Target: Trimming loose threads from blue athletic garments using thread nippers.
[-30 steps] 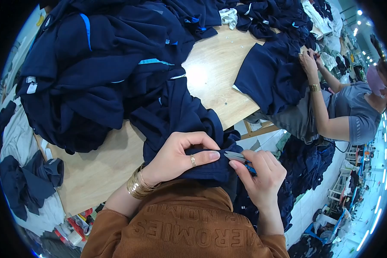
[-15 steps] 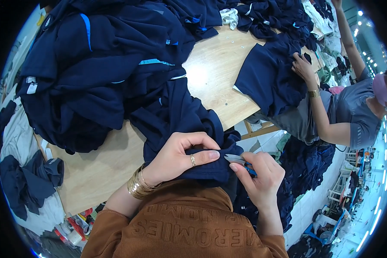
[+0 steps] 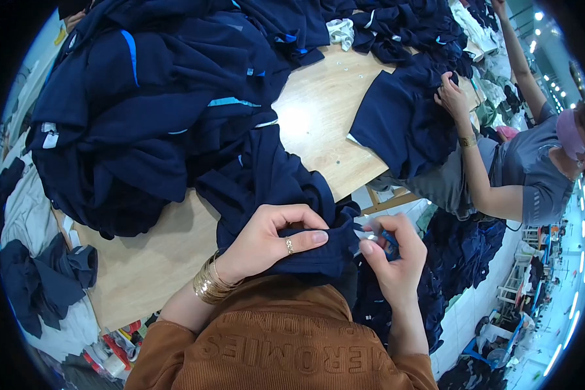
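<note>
Left hand (image 3: 260, 244): thumb and index closed in a pinch on the edge of a navy garment (image 3: 328, 259), which lies bunched in front of the brown top (image 3: 279, 331), its far part running up onto the wooden table (image 3: 156, 273). Right hand (image 3: 396, 263): fingers curled shut round small snips (image 3: 368, 235), blades just beside the garment's right edge; motion blur, so I can't tell if blades touch cloth. Big navy clothes pile (image 3: 123, 136) beyond, to the left. Across from me, co-worker (image 3: 504, 172) has one hand on another navy piece (image 3: 400, 127)
</note>
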The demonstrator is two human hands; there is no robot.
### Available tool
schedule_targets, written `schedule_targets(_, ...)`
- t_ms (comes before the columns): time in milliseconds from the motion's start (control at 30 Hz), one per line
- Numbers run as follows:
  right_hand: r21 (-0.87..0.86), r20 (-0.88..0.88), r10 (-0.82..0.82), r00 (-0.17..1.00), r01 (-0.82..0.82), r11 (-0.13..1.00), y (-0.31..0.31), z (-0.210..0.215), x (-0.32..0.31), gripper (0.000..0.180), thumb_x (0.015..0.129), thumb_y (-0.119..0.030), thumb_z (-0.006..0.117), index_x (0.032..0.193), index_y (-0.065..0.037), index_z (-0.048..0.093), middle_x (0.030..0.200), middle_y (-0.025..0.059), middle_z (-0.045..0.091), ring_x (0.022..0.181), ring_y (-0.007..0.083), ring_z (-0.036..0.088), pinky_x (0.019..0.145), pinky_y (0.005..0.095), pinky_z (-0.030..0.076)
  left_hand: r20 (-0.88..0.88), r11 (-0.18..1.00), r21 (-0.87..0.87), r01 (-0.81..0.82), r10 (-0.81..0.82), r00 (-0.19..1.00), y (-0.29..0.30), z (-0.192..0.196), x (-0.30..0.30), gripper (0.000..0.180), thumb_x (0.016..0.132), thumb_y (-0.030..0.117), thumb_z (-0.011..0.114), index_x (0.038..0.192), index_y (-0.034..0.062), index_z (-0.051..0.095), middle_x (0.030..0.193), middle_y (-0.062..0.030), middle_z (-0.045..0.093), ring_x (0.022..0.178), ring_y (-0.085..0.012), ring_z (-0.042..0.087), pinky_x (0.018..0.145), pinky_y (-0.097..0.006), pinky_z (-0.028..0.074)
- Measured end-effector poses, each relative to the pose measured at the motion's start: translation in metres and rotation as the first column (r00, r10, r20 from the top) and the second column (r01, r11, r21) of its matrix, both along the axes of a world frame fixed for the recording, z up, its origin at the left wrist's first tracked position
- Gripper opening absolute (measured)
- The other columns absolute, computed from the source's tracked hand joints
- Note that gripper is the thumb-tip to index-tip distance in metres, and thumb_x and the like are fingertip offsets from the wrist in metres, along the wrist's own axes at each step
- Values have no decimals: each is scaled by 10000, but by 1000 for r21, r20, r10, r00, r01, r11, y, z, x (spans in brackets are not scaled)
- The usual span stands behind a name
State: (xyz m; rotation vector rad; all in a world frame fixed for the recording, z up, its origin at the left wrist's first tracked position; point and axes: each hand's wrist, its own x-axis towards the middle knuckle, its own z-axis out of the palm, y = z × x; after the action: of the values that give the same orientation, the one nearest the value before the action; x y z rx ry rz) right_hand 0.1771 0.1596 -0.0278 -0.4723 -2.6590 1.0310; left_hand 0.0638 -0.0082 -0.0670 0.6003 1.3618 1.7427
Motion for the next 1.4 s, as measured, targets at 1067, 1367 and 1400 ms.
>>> schedule_targets(1067,-430,-483,154,862,-387,816,60,132,-56,121,738,-52,667,680,-19,567,664,-24,536,612,34,462,570,176,333,-582,821,-283,496,-558,592,-6,139,-80,343,795,261,689,895,-59,618,753,-33,647,688,-62,546,655,-226,460)
schedule_targets(1367,-251,-523,38,852,-196,948,108,158,-28,139,657,-79,692,686,-26,566,781,17,550,703,88,491,693,199,361,-610,975,-198,96,-200,767,-78,172,-114,291,699,175,764,771,-55,601,689,7,589,646,-34,510,607,-190,433)
schedule_targets(1400,-380,-528,-53,848,-180,907,105,163,-22,133,674,-76,675,705,-24,557,748,21,554,702,90,506,699,188,381,-619,982,-186,32,-142,772,-89,175,-117,271,709,168,756,743,-49,597,674,15,577,631,-26,498,597,-179,423)
